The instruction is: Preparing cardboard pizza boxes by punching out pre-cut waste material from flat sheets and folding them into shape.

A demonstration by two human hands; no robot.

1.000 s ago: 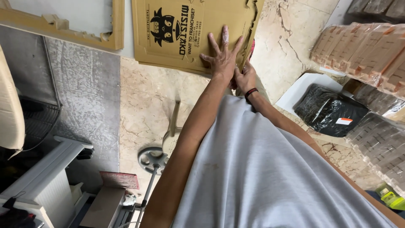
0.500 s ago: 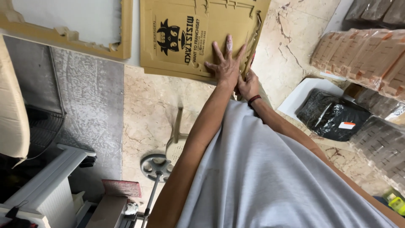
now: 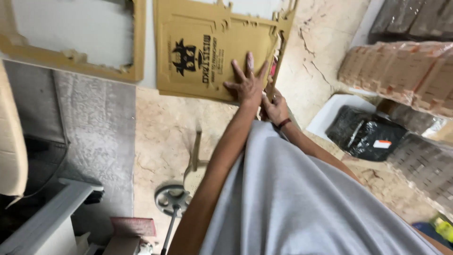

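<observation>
A flat brown cardboard sheet [image 3: 198,61] with a black printed emblem and notched die-cut edges lies on the marble floor [image 3: 165,132], seemingly on top of more sheets. My left hand [image 3: 247,87] presses flat on its near right part with the fingers spread. My right hand [image 3: 275,107], with a dark band [image 3: 283,123] at the wrist, grips the sheet's right edge just beside the left hand. Something red [image 3: 272,71] shows at that edge. My grey shirt [image 3: 306,203] fills the lower right.
A cardboard frame with a white centre [image 3: 71,61] lies at the top left, a grey mat [image 3: 94,132] below it. At the right are a black bag [image 3: 363,134] in a white tray and brown wrapped bundles [image 3: 401,71]. A round metal stand base [image 3: 172,198] and a white machine [image 3: 42,222] are nearby.
Both hands stay on the cardboard sheet. The left hand's fingers have spread a little wider, and the sheet and hands sit slightly lower in the view.
</observation>
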